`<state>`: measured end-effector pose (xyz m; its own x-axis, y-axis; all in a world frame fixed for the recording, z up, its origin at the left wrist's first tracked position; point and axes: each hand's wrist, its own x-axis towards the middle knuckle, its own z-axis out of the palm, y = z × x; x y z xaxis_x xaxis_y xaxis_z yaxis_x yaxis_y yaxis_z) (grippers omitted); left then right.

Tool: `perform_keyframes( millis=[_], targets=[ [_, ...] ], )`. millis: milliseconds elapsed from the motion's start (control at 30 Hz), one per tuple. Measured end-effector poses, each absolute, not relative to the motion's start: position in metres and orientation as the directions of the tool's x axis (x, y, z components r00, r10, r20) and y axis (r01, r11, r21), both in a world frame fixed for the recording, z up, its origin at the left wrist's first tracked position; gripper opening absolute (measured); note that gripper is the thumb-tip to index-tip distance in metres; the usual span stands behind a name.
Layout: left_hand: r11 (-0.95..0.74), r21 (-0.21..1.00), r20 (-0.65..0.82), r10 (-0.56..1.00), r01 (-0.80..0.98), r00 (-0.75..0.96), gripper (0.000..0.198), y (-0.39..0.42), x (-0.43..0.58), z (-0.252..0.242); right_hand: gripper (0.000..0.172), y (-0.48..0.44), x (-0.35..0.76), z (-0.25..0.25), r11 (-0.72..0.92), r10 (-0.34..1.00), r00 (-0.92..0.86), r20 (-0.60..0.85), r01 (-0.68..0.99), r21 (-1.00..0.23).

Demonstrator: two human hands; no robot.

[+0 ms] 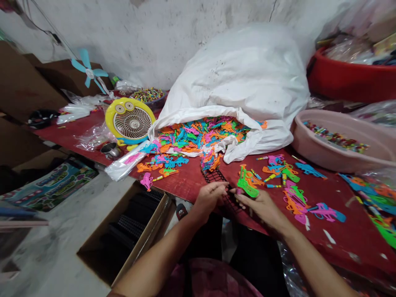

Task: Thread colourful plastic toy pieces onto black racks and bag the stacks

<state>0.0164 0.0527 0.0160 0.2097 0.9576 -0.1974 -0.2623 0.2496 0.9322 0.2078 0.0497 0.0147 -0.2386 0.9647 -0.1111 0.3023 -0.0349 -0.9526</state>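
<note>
Rough whitewashed plaster backs a worn red table (355,231) strewn with bright moulded plastic pieces. At its near edge lies a black mesh grid (221,181), rigid and ribbed, partly covered by both hands. The left hand (210,197) curls over the grid, fingers bent and close together; what its fingertips grip is hidden. The right hand (262,204) pinches a green plastic toy (246,185), flat and openwork, between thumb and forefinger above the grid. Behind, a crinkled white sack (247,74) spills orange, blue and pink toy pieces (201,134). A pale pink basin (334,152) to the right holds small coloured bits too tiny to identify. A round yellow fan (130,119) sits left; below the table, an open cardboard box (148,231) holds dark stacked items, hard to make out.
</note>
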Motion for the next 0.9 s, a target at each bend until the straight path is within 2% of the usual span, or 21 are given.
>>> perform_keyframes(
  millis=[67, 167, 333, 533, 667, 767, 900],
  targets=[
    [0.257, 0.93, -0.188, 0.947, -0.261, 0.26, 0.048, 0.049, 0.022, 0.011, 0.038, 0.047, 0.201, 0.012, -0.122, 0.96, -0.23, -0.161, 0.177, -0.977],
    [0.256, 0.913, -0.154, 0.937, -0.317, 0.313, 0.051, 0.044, 0.03, 0.005, 0.037, 0.046, 0.193, 0.0, -0.164, 0.969, -0.183, -0.168, 0.039, -0.986],
    [0.192, 0.931, -0.12, 0.964, -0.311, 0.237, 0.04, 0.036, 0.036, -0.012, 0.035, 0.046, 0.187, -0.015, -0.142, 0.989, 0.036, -0.143, -0.024, -0.99],
    [0.148, 0.937, -0.099, 0.982, -0.318, 0.163, 0.031, 0.033, 0.038, -0.024, 0.04, 0.044, 0.176, -0.01, -0.218, 0.976, -0.045, -0.213, -0.214, -0.952],
    [0.116, 0.919, -0.095, 0.993, -0.376, 0.073, 0.03, 0.034, 0.037, -0.019, 0.043, 0.038, 0.165, -0.01, -0.245, 0.962, 0.027, -0.271, -0.345, -0.906],
    [0.134, 0.902, -0.133, 0.991, -0.411, 0.033, 0.029, 0.034, 0.038, -0.022, 0.047, 0.032, 0.159, -0.01, -0.244, 0.955, 0.081, -0.284, -0.324, -0.914],
    [0.013, 0.975, -0.018, 1.0, -0.22, -0.022, 0.023, 0.032, 0.04, -0.034, 0.041, 0.033, 0.155, -0.007, -0.116, 0.973, 0.194, -0.125, -0.058, -0.992]
  ],
)
